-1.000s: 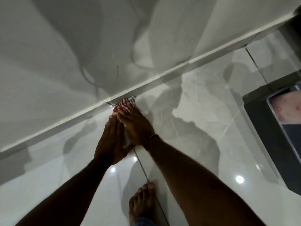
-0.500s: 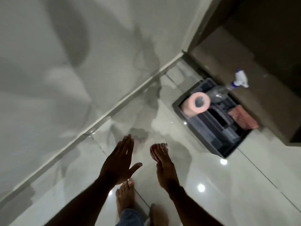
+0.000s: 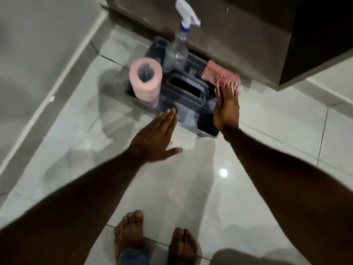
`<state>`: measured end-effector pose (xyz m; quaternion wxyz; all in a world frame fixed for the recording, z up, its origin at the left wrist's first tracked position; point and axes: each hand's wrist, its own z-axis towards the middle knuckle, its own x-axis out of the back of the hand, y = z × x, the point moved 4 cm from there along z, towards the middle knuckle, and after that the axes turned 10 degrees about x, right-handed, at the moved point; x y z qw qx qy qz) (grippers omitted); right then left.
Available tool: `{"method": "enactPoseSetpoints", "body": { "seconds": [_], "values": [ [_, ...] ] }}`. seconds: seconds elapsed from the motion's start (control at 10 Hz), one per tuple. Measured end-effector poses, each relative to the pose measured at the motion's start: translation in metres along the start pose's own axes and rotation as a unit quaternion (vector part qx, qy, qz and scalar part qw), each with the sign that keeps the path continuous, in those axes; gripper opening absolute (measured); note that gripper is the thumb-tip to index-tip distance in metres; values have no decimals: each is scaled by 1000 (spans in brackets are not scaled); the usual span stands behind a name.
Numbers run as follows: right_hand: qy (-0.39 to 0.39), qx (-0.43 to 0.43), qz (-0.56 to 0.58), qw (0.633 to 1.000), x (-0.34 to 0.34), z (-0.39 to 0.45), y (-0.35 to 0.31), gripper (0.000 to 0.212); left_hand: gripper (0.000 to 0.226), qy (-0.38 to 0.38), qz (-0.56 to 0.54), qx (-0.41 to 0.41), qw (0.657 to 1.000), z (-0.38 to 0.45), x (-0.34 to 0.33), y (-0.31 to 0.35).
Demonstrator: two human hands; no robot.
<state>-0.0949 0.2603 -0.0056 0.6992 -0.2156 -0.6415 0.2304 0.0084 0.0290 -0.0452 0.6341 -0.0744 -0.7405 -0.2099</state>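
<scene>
A dark grey caddy stands on the glossy tiled floor against a brown cabinet. My right hand reaches over the caddy's right end and holds a red-and-white cloth at its fingertips; motion blur hides the exact grip. The cloth lies just in front of a red ribbed pad in the caddy. My left hand hovers flat with fingers together and thumb spread, above the floor at the caddy's near left corner, holding nothing.
In the caddy stand a pink paper roll and a clear spray bottle with a white trigger. The brown cabinet overhangs at top right. A pale wall runs along the left. My bare feet are at the bottom.
The view swung from the wall's base to the caddy. My right hand carried the cloth from the wall edge over to the caddy's right end. My left hand followed, staying flat.
</scene>
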Motion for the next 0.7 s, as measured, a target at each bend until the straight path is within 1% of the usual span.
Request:
{"method": "enactPoseSetpoints", "body": {
  "seconds": [0.1,0.2,0.3,0.4,0.6,0.7],
  "values": [
    [-31,-30,-27,999,-35,25,33,60,109,-13,32,0,999,33,-32,-4],
    [-74,-19,-78,994,-67,27,48,62,113,-2,58,-3,998,49,-61,-13],
    [-109,-28,-139,984,-88,17,53,69,112,8,67,-8,998,50,-73,-19],
    [-120,-20,-175,977,-97,9,57,82,111,12,68,-10,998,50,-75,-18],
    [-136,-28,-179,974,-95,8,49,106,109,-4,75,-12,997,50,-67,-17],
    [-149,-35,-179,972,-84,9,46,110,109,-3,76,-9,997,49,-51,-13]
  ]
}}
